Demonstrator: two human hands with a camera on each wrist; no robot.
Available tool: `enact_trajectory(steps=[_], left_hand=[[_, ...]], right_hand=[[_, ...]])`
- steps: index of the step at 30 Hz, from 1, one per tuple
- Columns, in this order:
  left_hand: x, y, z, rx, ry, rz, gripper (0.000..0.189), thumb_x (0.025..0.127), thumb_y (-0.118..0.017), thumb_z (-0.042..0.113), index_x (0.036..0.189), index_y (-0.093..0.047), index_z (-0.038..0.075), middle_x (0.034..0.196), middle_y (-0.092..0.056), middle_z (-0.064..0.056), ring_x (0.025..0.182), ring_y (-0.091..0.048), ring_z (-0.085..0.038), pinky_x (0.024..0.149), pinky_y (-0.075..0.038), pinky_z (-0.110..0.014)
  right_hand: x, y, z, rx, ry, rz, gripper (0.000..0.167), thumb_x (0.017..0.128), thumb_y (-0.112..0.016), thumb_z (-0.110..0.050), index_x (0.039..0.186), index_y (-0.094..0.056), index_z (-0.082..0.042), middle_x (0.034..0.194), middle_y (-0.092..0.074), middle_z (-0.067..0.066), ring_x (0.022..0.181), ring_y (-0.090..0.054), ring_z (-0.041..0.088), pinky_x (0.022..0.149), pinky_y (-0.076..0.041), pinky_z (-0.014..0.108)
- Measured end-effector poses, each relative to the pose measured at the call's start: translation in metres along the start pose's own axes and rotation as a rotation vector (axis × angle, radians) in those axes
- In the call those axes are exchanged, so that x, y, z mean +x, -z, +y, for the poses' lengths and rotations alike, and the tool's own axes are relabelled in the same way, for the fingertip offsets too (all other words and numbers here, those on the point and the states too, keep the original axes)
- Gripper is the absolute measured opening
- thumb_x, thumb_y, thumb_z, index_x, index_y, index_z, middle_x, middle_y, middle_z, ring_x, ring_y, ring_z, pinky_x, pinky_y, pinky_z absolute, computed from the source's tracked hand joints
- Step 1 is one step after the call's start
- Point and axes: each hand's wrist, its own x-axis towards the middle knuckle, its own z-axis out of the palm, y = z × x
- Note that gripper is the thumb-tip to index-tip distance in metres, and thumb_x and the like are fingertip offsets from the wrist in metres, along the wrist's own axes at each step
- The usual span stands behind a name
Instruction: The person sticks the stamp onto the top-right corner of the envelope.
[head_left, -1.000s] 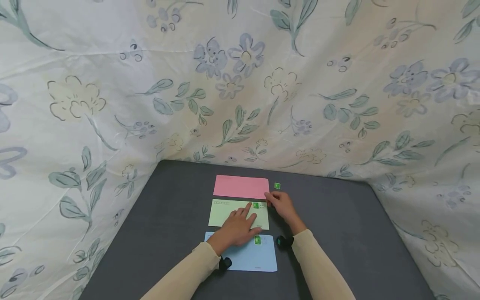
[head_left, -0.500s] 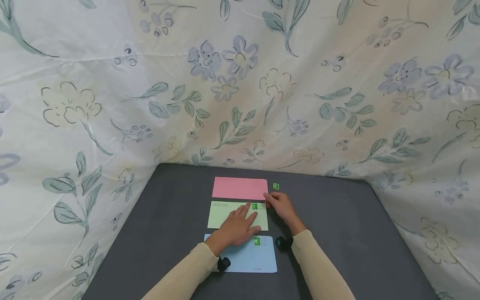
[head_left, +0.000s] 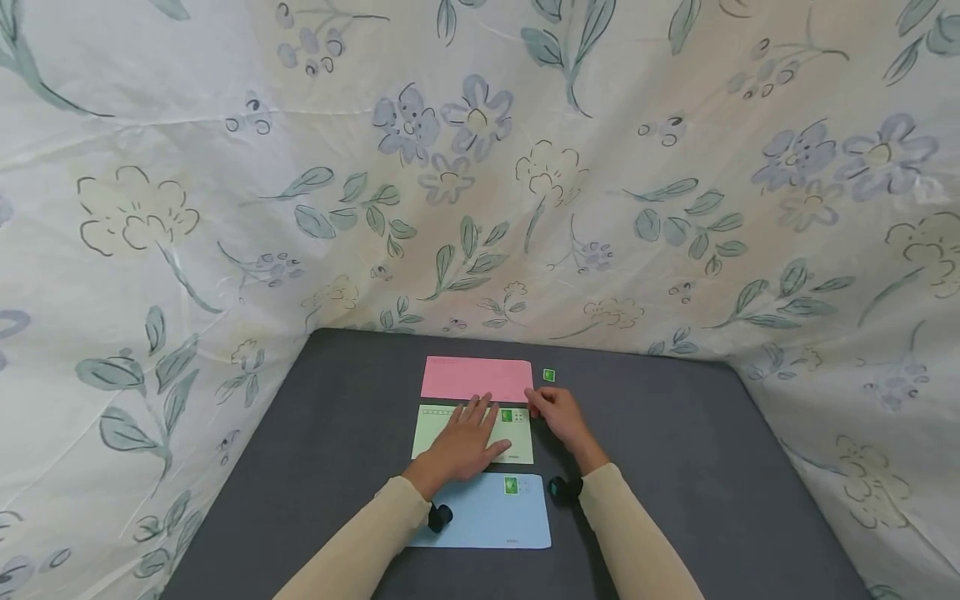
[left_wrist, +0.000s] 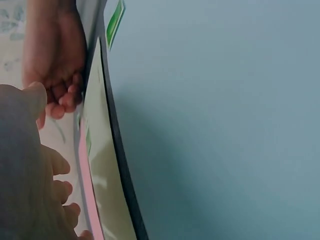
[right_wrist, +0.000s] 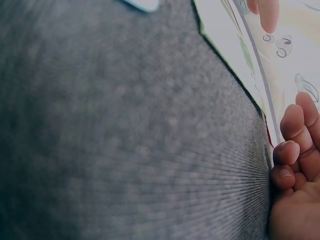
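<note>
Three envelopes lie in a column: pink (head_left: 472, 377) farthest, pale green (head_left: 516, 446) in the middle, light blue (head_left: 495, 518) nearest. My left hand (head_left: 459, 440) lies flat across the green envelope with fingers spread, fingertips reaching the pink envelope's near edge. At the pink envelope's near right corner my right hand (head_left: 561, 415) has its fingers curled and pinches the corner; the fingertips' contact is hidden in the right wrist view, where the right hand (right_wrist: 300, 175) shows its curled fingers. Green stamps sit at the upper right of the green and blue envelopes.
A loose green stamp (head_left: 549, 376) lies on the dark grey table (head_left: 337, 417), just right of the pink envelope. A flowered cloth (head_left: 420, 208) hangs behind the table and along both sides. Each wrist wears a small black camera.
My left hand has slid slightly forward and left over the green envelope, uncovering its stamp corner and bringing the fingertips to the pink envelope's edge. The right hand stays at the corner.
</note>
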Motion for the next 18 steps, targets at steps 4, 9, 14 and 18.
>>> enact_trajectory(steps=[4, 9, 14, 18], left_hand=[[0.005, 0.003, -0.004, 0.026, 0.016, -0.005, 0.084, 0.112, -0.039, 0.064, 0.172, -0.027, 0.006, 0.181, -0.014, -0.014, 0.166, -0.013, -0.035, 0.131, -0.013, -0.057], [0.01, 0.006, -0.005, 0.057, 0.033, -0.016, 0.085, 0.112, -0.035, 0.067, 0.173, -0.027, 0.008, 0.181, -0.014, -0.012, 0.166, -0.012, -0.033, 0.132, -0.013, -0.056], [0.012, 0.008, -0.006, 0.07, 0.052, -0.034, 0.084, 0.112, -0.035, 0.067, 0.173, -0.026, 0.011, 0.181, -0.013, -0.011, 0.166, -0.01, -0.032, 0.132, -0.011, -0.056], [0.013, 0.012, -0.006, 0.067, 0.067, -0.04, 0.082, 0.112, -0.04, 0.064, 0.172, -0.029, 0.011, 0.181, -0.016, -0.013, 0.166, -0.012, -0.035, 0.131, -0.012, -0.057]], right_hand=[[0.001, 0.0, -0.001, 0.003, 0.003, 0.008, 0.043, 0.11, -0.068, -0.039, 0.086, -0.075, -0.004, 0.081, -0.067, 0.009, 0.086, -0.06, 0.025, 0.079, -0.045, 0.038], [0.001, 0.0, 0.0, 0.003, 0.002, 0.012, 0.044, 0.109, -0.068, -0.041, 0.086, -0.075, -0.004, 0.081, -0.067, 0.008, 0.086, -0.06, 0.024, 0.078, -0.044, 0.037], [0.0, -0.002, 0.001, -0.012, -0.022, 0.01, 0.046, 0.11, -0.067, -0.042, 0.083, -0.073, -0.005, 0.08, -0.066, 0.007, 0.086, -0.058, 0.023, 0.077, -0.043, 0.036], [0.0, -0.003, 0.002, -0.013, -0.021, 0.02, 0.045, 0.109, -0.068, -0.04, 0.082, -0.072, -0.005, 0.08, -0.065, 0.008, 0.084, -0.058, 0.024, 0.076, -0.043, 0.037]])
